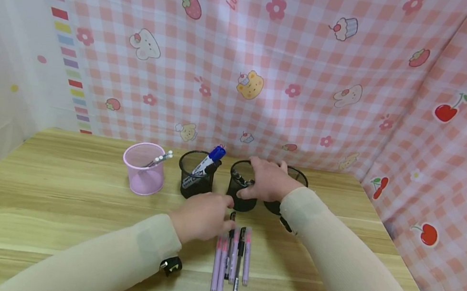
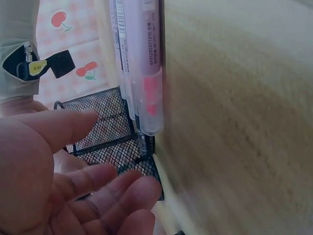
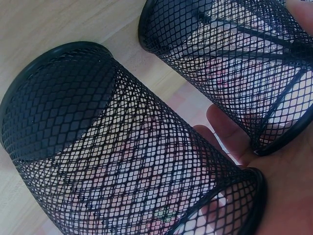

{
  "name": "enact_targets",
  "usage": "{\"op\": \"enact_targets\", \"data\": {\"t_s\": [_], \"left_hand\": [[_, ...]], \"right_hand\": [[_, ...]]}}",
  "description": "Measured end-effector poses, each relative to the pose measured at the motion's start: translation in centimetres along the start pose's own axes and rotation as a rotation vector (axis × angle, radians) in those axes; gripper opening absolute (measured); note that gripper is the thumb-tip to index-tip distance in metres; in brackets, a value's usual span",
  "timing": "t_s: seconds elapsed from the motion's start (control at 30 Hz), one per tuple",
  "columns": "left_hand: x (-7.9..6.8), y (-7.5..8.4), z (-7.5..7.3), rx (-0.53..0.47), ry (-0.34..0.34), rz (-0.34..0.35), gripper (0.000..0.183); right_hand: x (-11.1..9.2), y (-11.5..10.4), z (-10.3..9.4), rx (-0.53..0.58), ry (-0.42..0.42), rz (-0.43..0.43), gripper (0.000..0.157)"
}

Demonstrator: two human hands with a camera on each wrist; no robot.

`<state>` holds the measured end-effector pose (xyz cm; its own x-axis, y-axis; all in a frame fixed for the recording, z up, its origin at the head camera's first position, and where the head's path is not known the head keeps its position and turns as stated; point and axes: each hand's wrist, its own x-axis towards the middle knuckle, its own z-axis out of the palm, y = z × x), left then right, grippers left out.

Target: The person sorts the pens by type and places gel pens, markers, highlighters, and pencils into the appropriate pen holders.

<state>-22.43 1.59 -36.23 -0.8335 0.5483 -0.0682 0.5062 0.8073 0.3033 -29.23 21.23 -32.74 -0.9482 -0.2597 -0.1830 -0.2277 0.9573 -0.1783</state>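
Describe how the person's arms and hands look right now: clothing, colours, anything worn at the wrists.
The left hand and right hand are bare, without gloves. The left sleeve and right sleeve are long and cream, each with a faint grey-green patch near the cuff. A small black device shows at each wrist; the right one has a yellow label.

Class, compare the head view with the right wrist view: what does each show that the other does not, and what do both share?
Only the head view: the pink cup, the black cup with markers, the left hand, and the loose pens and highlighters.

Only the right wrist view: the rightmost black cup with its mesh wall unblocked, and pen shafts inside the neighbouring cup.

Both: the right hand, parts of those last two cups, and the wooden table.
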Motion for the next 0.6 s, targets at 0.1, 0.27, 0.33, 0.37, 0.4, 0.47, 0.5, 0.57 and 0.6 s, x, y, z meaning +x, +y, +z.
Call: {"op": "enact_targets", "data": {"t_s": [0.1,0.27,0.33,0.37,0.4,0.47,0.5,0.57,0.6], "left_hand": [[0.3,0.1,0.1,0.031,-0.019,0.012,0.051],[0.8,0.3,0.3,0.08,-0.049,0.018,0.049],[0.9,0.4,0.5,0.094,-0.052,0.022,0.048],[1.0,0.4,0.6,0.099,-0.053,0.025,0.048],[1.1,0.4,0.7,0.104,-0.053,0.026,0.047],[1.2,0.4,0.9,0.107,-0.053,0.026,0.047],[1.3,0.5,1.0,0.105,-0.054,0.024,0.047],[1.4,0.5,1.2,0.104,-0.057,0.019,0.046],[1.5,0.5,1.3,0.106,-0.058,0.017,0.046]], "right_hand": [[0.0,0.0,0.0,0.001,0.0,0.002,0.099],[-0.1,-0.1,-0.1,0.001,-0.004,0.004,0.1],[-0.1,-0.1,-0.1,0.001,-0.005,0.003,0.1],[-0.1,-0.1,-0.1,0.001,-0.005,0.003,0.1],[0.0,-0.1,-0.1,0.001,-0.006,0.003,0.101],[0.0,-0.1,-0.1,0.001,-0.006,0.001,0.1],[0.0,-0.1,-0.1,0.003,-0.005,0.002,0.1],[0.0,-0.1,0.0,0.003,-0.004,0.003,0.101],[0.0,0.0,0.0,0.004,-0.004,0.004,0.101]]}}
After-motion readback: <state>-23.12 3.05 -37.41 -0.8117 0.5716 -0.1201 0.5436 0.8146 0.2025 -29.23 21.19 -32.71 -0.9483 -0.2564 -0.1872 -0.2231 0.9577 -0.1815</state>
